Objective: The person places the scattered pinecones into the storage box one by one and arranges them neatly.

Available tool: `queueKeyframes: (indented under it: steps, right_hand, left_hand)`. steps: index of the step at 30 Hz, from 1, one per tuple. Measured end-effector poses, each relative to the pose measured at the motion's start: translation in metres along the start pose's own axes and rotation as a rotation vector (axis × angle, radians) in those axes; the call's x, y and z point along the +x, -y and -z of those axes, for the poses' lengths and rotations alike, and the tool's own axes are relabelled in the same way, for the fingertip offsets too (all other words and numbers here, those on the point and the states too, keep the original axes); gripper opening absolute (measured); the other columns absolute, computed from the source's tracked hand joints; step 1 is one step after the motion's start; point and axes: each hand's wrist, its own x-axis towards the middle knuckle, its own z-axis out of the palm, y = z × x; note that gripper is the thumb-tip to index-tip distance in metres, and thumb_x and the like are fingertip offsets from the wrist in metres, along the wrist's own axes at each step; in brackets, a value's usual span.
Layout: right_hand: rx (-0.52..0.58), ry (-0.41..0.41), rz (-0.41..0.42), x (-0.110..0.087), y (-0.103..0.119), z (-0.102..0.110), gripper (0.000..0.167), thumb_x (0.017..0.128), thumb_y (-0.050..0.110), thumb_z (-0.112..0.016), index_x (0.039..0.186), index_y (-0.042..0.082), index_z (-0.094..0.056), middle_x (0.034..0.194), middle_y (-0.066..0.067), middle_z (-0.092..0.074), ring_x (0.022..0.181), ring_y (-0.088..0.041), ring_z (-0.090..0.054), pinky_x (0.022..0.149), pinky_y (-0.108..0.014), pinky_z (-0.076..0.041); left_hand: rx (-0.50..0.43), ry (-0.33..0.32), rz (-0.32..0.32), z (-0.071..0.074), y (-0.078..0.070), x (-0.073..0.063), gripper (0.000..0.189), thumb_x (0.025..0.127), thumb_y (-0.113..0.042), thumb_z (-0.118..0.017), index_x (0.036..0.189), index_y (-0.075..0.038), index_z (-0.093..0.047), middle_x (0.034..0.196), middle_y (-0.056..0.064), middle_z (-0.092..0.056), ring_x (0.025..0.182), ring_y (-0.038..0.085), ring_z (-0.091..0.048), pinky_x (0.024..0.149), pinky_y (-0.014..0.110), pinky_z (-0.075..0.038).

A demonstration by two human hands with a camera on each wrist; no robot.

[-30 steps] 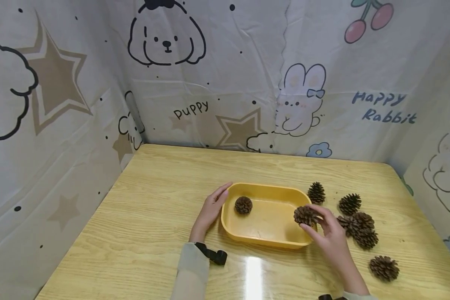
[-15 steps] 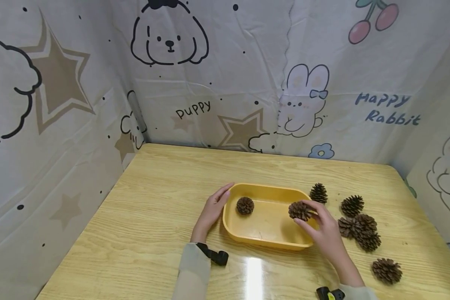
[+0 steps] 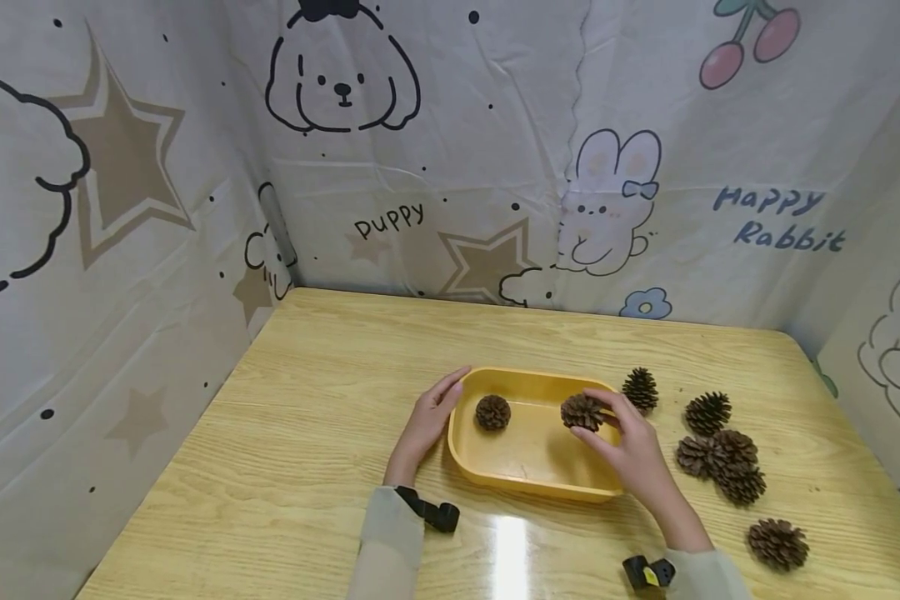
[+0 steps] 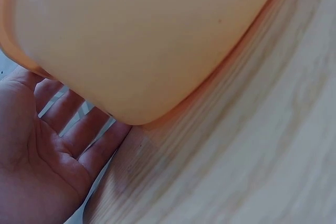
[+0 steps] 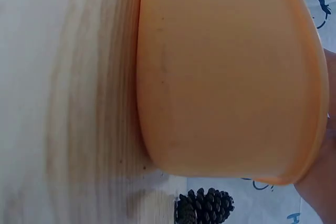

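Note:
My right hand (image 3: 630,450) pinches a brown pine cone (image 3: 581,412) between thumb and fingers, over the right half of a yellow plastic basin (image 3: 532,485). Inside the basin, toward its left end, lies another pine cone (image 3: 492,412). My left hand (image 3: 429,421) rests against the basin's left end, its fingers straight along the outer wall. The left wrist view has the palm and fingers (image 4: 73,124) beside the orange-looking wall. In the right wrist view the basin's side (image 5: 226,87) hides the held cone and most of the hand.
Right of the basin, several pine cones lie on the wooden table (image 3: 330,375): an upright one (image 3: 640,390) by the far corner, a dark one (image 3: 708,412), a cluster (image 3: 723,462), and a single cone (image 3: 777,544) nearer the front. A printed cloth (image 3: 420,167) hangs behind the table.
My right hand has carried its pine cone leftward from the basin's right rim to farther over the inside. The left hand stays at the left end. The head view has shifted slightly.

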Motion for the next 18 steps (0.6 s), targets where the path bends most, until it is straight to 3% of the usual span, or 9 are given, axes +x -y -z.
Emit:
queueKeyframes:
  steps: [6, 18]
  right_hand:
    - [0.016, 0.032, 0.006, 0.007, 0.002, -0.005, 0.053, 0.083, 0.01, -0.077, 0.131, 0.003, -0.055, 0.128, -0.017, -0.059, 0.117, -0.037, -0.057, 0.092, -0.056, -0.054]
    - [-0.047, 0.044, 0.13, 0.02, 0.004, -0.021, 0.054, 0.076, 0.006, -0.081, 0.125, -0.001, -0.059, 0.119, -0.017, -0.065, 0.11, -0.036, -0.062, 0.091, -0.052, -0.055]
  left_hand:
    - [-0.004, -0.002, 0.004, 0.0, 0.0, 0.0, 0.041, 0.106, -0.024, -0.044, 0.145, -0.011, -0.05, 0.152, 0.011, -0.046, 0.144, 0.028, -0.039, 0.121, 0.044, -0.032]
    - [0.016, -0.01, -0.009, 0.0, -0.001, -0.001, 0.041, 0.106, -0.024, -0.044, 0.144, -0.011, -0.05, 0.152, 0.011, -0.046, 0.144, 0.029, -0.039, 0.121, 0.045, -0.033]
